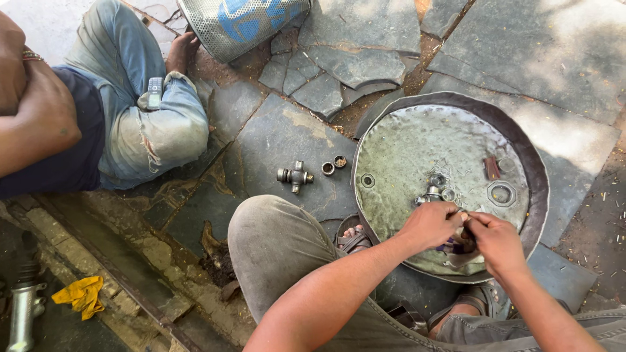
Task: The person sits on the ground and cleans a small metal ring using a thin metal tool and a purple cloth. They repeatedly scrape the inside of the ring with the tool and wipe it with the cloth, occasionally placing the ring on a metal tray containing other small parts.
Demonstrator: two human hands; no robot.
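Left hand: left hand (430,225) clenched, fingertips pinched on a small part (458,229) over the near edge of the pan; the part is mostly hidden between both hands and its kind cannot be told.
Right hand: right hand (497,240) closed on the same small part from the other side, thumb and fingers touching those of the left hand.
Pan: round, dented metal pan (391,140) holding a thin layer of murky liquid, resting on the stone paving (521,45); its near rim lies between the person's sandalled feet.
In pan, centre: a cross-shaped joint piece (430,193) with small round bearing cups (448,194) just beside it, close to the hands.
In pan, right side: a large hex nut (501,193), and a short reddish piece (491,168) just above it.
In pan, left side: a small nut (368,180), apart from the rest.
Paving, left of pan: a second cross joint (295,176), with two loose caps (333,165) between it and the pan's left rim.
Far edge of paving: a perforated metal cylinder (241,23) lying tilted.
Left of frame: another person sits in torn jeans (143,111), arms folded.
Near left corner: a yellow rag (81,294) and a metal shaft (25,306) on the ground.
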